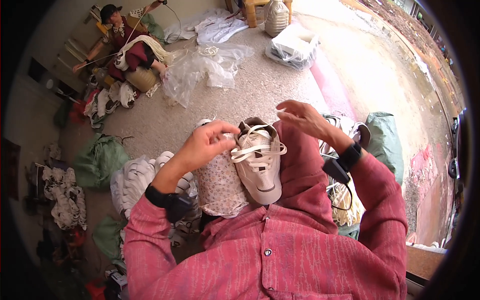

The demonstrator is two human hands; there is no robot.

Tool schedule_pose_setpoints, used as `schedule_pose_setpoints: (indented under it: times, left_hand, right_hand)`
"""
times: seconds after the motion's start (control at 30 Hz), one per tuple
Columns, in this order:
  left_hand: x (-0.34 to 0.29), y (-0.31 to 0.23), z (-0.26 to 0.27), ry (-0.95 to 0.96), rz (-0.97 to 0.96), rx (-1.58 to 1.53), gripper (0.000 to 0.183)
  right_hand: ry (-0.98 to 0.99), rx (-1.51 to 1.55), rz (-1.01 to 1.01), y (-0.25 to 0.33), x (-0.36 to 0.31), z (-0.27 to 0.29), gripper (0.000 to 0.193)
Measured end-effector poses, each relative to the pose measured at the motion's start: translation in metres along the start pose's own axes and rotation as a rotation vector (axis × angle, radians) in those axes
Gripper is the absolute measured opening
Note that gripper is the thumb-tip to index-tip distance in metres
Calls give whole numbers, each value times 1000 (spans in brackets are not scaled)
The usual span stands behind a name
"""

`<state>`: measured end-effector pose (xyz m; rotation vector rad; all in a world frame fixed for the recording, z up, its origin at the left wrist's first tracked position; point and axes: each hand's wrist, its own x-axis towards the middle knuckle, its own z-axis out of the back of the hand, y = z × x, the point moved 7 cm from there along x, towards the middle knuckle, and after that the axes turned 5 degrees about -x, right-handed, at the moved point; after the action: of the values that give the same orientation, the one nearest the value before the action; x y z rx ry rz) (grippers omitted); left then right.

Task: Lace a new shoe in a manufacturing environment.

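A white and beige sneaker [260, 184] rests on my lap, toe toward me, between a flower-patterned cloth [220, 182] over my left leg and my red right trouser leg. Its cream shoelace [256, 148] is threaded through the eyelets, with loose loops spreading over the tongue and both sides. My left hand [206, 145] hovers by the shoe's left side, thumb and fingers apart, with nothing visible in it. To the right of the shoe's collar, my right hand [306, 118] is raised clear of it, fingers stretched out and thumb apart.
White shoes [137, 182] are heaped on my left beside a green sack [101, 159]. Cream laces [347, 207] and another green sack [384, 142] lie on my right. Ahead are plastic sheeting [202, 70], a white tub [295, 47] and, far left, a seated person [132, 50] pulling cord.
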<state>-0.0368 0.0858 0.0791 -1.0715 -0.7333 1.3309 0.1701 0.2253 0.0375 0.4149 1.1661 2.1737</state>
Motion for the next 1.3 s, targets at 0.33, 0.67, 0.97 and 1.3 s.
schedule_pose_setpoints:
  times: [0.33,0.67,0.97,1.3]
  left_hand:
    - [56,50,12,-273,47,-336,31]
    - [81,82,-39,236,221,-91,52]
    - [67,75,-49,135,207,-270,68]
    - [45,72,-35,-84,226,-323,48]
  right_hand:
    - [209,23,-6,9,41,-61,36]
    - [179,212,209,50,-106,11,62]
    - [-4,208,276,62,-97,1,50]
    - [-38,314,50,24,-2,-38,38]
